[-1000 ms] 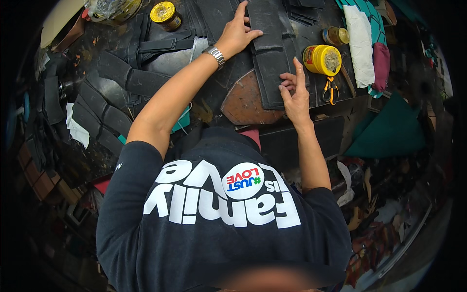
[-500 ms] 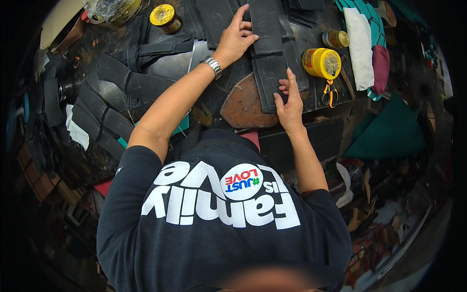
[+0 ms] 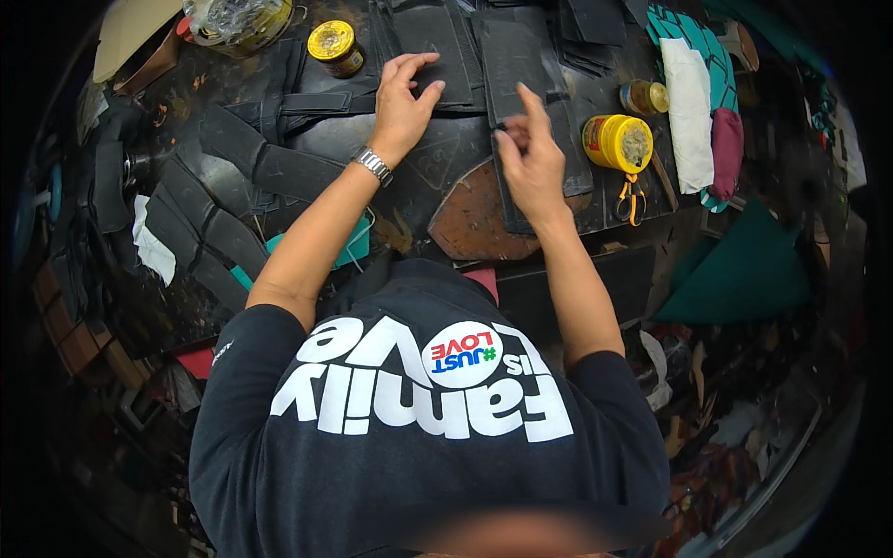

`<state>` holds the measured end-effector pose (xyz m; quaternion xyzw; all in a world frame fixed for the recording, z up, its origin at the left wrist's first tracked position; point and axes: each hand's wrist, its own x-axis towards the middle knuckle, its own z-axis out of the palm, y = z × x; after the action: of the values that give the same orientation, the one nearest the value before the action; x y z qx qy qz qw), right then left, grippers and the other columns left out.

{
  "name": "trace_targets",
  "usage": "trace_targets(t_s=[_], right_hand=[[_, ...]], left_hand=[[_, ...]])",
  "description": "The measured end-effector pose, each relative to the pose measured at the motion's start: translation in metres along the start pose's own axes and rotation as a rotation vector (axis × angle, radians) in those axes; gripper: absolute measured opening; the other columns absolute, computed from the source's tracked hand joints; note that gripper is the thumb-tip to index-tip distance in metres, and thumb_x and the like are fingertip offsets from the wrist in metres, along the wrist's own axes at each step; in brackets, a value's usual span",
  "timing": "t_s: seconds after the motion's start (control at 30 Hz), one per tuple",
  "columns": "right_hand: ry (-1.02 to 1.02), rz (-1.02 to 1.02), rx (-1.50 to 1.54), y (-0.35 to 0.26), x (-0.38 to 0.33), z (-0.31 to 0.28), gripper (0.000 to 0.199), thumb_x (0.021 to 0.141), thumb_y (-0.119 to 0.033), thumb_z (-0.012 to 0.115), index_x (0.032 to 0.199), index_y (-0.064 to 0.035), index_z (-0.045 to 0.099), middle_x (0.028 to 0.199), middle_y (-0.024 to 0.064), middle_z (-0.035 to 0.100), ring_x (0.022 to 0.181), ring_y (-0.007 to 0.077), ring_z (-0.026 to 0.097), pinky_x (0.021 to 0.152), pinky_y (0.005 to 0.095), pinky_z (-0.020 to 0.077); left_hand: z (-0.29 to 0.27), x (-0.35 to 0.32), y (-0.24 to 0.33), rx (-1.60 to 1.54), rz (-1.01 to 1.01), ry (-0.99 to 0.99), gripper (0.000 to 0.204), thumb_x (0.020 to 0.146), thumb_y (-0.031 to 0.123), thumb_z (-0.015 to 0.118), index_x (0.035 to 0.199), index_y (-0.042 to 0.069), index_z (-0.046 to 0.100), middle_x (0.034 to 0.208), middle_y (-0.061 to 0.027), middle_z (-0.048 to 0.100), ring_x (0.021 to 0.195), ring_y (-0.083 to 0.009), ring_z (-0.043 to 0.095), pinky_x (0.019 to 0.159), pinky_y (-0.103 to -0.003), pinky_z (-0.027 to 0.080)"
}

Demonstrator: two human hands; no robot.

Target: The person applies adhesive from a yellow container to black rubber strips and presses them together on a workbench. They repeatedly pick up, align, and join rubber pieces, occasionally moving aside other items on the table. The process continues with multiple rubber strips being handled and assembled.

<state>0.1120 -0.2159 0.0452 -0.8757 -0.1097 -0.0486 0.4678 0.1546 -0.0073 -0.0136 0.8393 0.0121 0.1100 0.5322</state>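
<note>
My left hand (image 3: pixel 402 110), with a metal watch on its wrist, is over the near edge of a stack of black flat panels (image 3: pixel 445 54). Its fingers are apart and nothing is in them. To the right lies another pile of long black panels (image 3: pixel 519 58), chalk-like marks faintly visible on top. Above the near part of that pile is my right hand (image 3: pixel 535 158), index finger stretched out and the other fingers loosely bent, holding nothing that I can see. A worn brown board (image 3: pixel 473 216) lies at the table's near edge, partly beneath the panels.
Right of the panels stand a yellow tub (image 3: pixel 606 141), orange-handled scissors (image 3: pixel 632 200) and a small jar (image 3: pixel 642 97). Beyond them lies a white cloth (image 3: pixel 688 116). A yellow-lidded jar (image 3: pixel 334 46) stands far left; black strips (image 3: pixel 296 171) cover the left side.
My left hand has left the right-hand pile and moved left and nearer. My right hand has shifted left and farther over the panels. The view has tilted slightly.
</note>
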Motion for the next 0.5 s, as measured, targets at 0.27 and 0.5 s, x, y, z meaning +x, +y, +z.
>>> trace_targets(t_s=[0.27, 0.5], right_hand=[[-0.130, 0.013, -0.456, 0.002, 0.074, 0.092, 0.076, 0.083, -0.006, 0.069, 0.151, -0.0125, 0.036, 0.116, 0.0245, 0.061, 0.109, 0.0433, 0.059, 0.089, 0.0483, 0.0532], [-0.048, 0.032, -0.299, -0.001, 0.068, 0.097, 0.075, 0.083, -0.003, 0.068, 0.151, -0.0120, 0.037, 0.126, 0.0241, 0.059, 0.112, 0.0422, 0.061, 0.092, 0.0469, 0.0527]], left_hand=[[0.013, -0.009, -0.023, -0.187, -0.166, 0.051, 0.059, 0.085, 0.011, 0.075, 0.139, 0.006, 0.053, 0.138, -0.0149, 0.049, 0.122, -0.0245, 0.055, 0.092, -0.035, 0.054], [0.012, -0.006, -0.027, -0.358, -0.301, 0.117, 0.054, 0.092, 0.015, 0.070, 0.141, 0.001, 0.050, 0.135, -0.0162, 0.052, 0.112, -0.0203, 0.061, 0.091, -0.031, 0.053]])
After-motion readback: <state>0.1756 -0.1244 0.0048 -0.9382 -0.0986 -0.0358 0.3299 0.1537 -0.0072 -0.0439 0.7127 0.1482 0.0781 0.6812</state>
